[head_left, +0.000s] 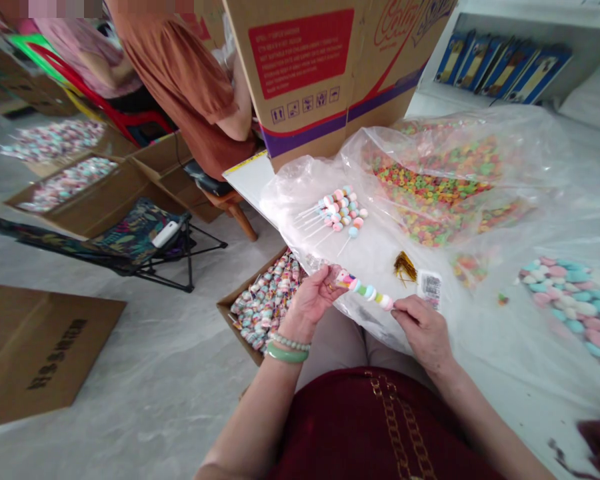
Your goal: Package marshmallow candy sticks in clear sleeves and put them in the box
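My left hand [317,297], with a green bangle and a bead bracelet at the wrist, is closed on a clear printed wrapper [344,277]. A marshmallow skewer [367,292] in pink, white, blue and green lies partly inside that wrapper. At its other end my right hand [425,327] pinches the skewer between thumb and fingers; the stick there is hidden. Above the hands, a group of marshmallow skewers [337,208] rests on the plastic sheet, sticks pointing left. A bunch of gold twist ties [405,267] lies near my right hand, beside a barcode label [430,290].
Ring-shaped gummies [440,193] lie under clear plastic at the back. Loose marshmallows [577,300] are at the right. A box of wrapped skewers [267,303] stands below the table's left edge. A large carton [305,127] rises behind; a co-worker in a brown top [180,80] sits beyond.
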`<state>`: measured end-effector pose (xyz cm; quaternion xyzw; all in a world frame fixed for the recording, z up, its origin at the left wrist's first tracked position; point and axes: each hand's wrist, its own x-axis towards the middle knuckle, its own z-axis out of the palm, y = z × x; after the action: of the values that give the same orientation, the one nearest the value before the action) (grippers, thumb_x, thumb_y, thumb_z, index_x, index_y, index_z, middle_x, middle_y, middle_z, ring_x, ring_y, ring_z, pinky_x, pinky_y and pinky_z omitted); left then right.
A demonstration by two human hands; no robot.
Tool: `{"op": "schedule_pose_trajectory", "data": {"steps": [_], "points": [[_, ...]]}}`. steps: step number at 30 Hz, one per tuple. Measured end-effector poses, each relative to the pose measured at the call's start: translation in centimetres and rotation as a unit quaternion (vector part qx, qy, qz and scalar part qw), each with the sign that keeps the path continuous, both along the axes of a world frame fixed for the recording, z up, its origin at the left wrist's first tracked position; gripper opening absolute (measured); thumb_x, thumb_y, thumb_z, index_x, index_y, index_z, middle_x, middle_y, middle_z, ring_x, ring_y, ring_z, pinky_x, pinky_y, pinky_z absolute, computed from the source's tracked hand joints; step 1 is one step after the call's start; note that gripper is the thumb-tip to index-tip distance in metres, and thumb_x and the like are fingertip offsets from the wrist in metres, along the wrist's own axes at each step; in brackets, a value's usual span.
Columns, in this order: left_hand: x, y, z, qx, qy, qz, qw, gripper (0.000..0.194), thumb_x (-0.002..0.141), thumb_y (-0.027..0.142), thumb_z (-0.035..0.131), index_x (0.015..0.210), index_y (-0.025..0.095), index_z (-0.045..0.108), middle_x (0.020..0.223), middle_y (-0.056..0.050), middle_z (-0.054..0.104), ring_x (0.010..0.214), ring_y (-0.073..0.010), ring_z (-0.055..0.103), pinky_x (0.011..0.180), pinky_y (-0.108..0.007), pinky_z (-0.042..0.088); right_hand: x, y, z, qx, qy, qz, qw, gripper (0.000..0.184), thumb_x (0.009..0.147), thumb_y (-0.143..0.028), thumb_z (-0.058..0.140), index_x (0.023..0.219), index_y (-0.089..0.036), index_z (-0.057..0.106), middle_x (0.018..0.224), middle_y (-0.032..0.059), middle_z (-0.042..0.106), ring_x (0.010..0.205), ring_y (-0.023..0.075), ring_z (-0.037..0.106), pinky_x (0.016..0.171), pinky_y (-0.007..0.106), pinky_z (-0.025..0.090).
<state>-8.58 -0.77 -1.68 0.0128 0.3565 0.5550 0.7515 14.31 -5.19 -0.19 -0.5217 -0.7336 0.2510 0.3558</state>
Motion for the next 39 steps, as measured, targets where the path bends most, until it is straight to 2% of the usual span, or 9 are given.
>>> {"op": "schedule_pose_trajectory", "data": {"steps": [7,13,19,22,28,33,39], "points": [[0.0,0.1,-0.5,-0.006,0.016,-0.003,1.000,0.022,0.089,0.016,0.044,0.085,0.007,0.063,0.071,-0.010,0.069,0.067,-0.0216,0.069,0.069,-0.040,0.057,-0.3,-0.1,-0.1,-0.048,0.018,-0.053,0.997,0.010,0.080,-0.021,0.055,0.077,-0.021,0.063,0.076,-0.0001,0.062,0.072,0.0151,0.057,0.069,0.027,0.041],[0.2,0.0,-0.6,-0.054,0.025,-0.009,0.998,0.024,0.089,0.016,0.046,0.071,0.008,0.060,0.062,-0.008,0.067,0.062,-0.0208,0.068,0.067,-0.037,0.058,-0.6,-0.1,-0.2,-0.135,0.064,-0.090,0.985,0.011,0.076,-0.028,0.057,0.075,-0.021,0.065,0.077,0.0006,0.063,0.075,0.0174,0.056,0.072,0.029,0.040],[0.0,0.2,-1.2,-0.060,0.014,0.004,0.998,0.023,0.090,0.018,0.046,0.075,0.009,0.061,0.067,-0.009,0.070,0.062,-0.0197,0.068,0.069,-0.037,0.057,-0.6,0.1,-0.6,-0.207,0.104,-0.105,0.967,0.012,0.073,-0.032,0.059,0.073,-0.021,0.065,0.075,0.0002,0.063,0.075,0.0185,0.056,0.072,0.030,0.040],[0.0,0.2,-1.2,-0.062,0.005,0.001,0.998,0.025,0.090,0.018,0.044,0.075,0.009,0.061,0.067,-0.009,0.070,0.061,-0.0196,0.068,0.068,-0.037,0.057,-0.5,0.1,-0.8,-0.200,0.089,-0.106,0.970,0.012,0.074,-0.031,0.059,0.073,-0.021,0.065,0.076,0.0000,0.063,0.075,0.0186,0.056,0.072,0.030,0.040],[0.1,0.2,-1.0,-0.088,-0.009,-0.013,0.996,0.024,0.090,0.018,0.044,0.075,0.009,0.061,0.066,-0.010,0.070,0.062,-0.0206,0.068,0.067,-0.037,0.057,-0.7,-0.1,-1.0,-0.099,0.046,-0.089,0.990,0.012,0.079,-0.027,0.054,0.076,-0.022,0.065,0.077,0.0004,0.063,0.076,0.0171,0.057,0.073,0.029,0.040],[0.2,0.4,-1.4,-0.111,-0.020,-0.005,0.994,0.020,0.089,0.016,0.045,0.078,0.009,0.061,0.072,-0.011,0.070,0.067,-0.0199,0.069,0.069,-0.035,0.057,-0.6,0.0,-1.1,-0.095,0.048,-0.083,0.991,0.011,0.079,-0.027,0.055,0.077,-0.022,0.064,0.078,0.0004,0.063,0.076,0.0170,0.057,0.072,0.029,0.041],[0.2,0.4,-1.9,-0.140,-0.027,0.033,0.989,0.015,0.087,0.014,0.051,0.076,0.011,0.059,0.067,-0.007,0.068,0.062,-0.0190,0.068,0.067,-0.037,0.057,-0.7,-0.1,-1.1,-0.087,0.027,-0.079,0.993,0.012,0.081,-0.026,0.053,0.078,-0.022,0.064,0.078,0.0004,0.063,0.075,0.0167,0.057,0.071,0.029,0.041]]}}
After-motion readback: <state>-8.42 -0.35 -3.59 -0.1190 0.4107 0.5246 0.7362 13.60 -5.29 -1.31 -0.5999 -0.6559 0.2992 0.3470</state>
